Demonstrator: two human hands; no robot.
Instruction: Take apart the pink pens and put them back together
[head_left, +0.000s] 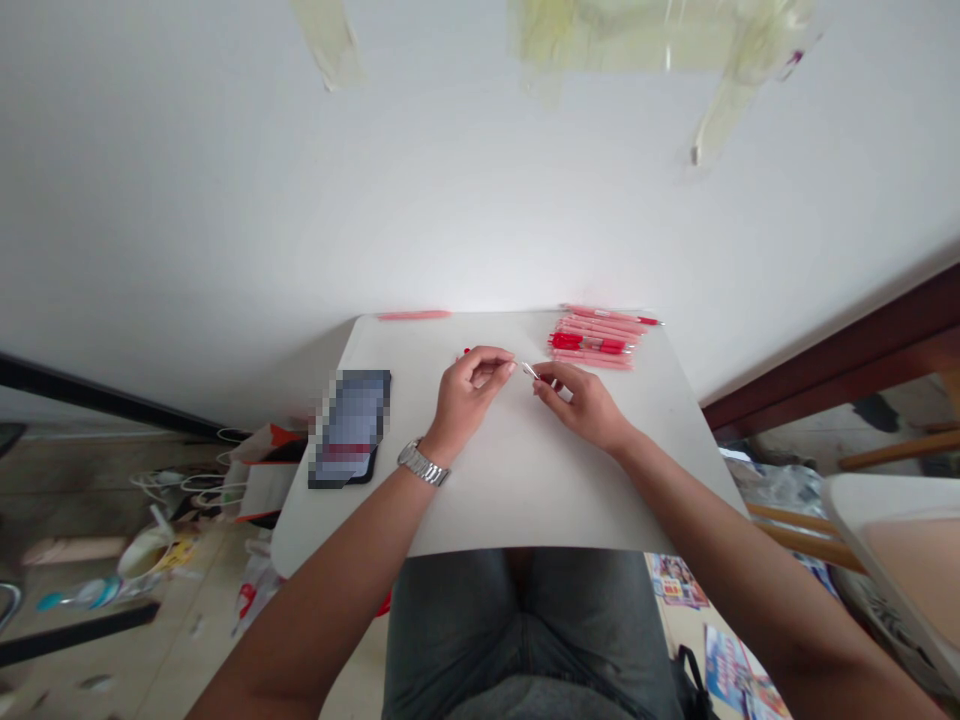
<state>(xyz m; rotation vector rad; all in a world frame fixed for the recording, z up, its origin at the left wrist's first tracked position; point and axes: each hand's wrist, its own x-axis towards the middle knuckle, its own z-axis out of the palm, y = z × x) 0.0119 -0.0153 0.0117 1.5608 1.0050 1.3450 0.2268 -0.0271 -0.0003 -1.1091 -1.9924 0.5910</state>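
Note:
Over the middle of the small white table (525,500), my left hand (469,395) is closed in a pinch around a red pen part whose tip shows at its far side. A silver watch (422,463) is on that wrist. Just to the right, my right hand (581,400) pinches a small thin pale piece (530,370) pointed toward the left hand. The two hands are a few centimetres apart. A pile of several pink and red pens (596,335) lies at the table's far right, just beyond my right hand.
A dark phone (351,425) lies on the table's left side. A single pink pen (414,315) rests at the far edge against the white wall. Cluttered floor with bags and cables to the left; a chair and magazines on the right.

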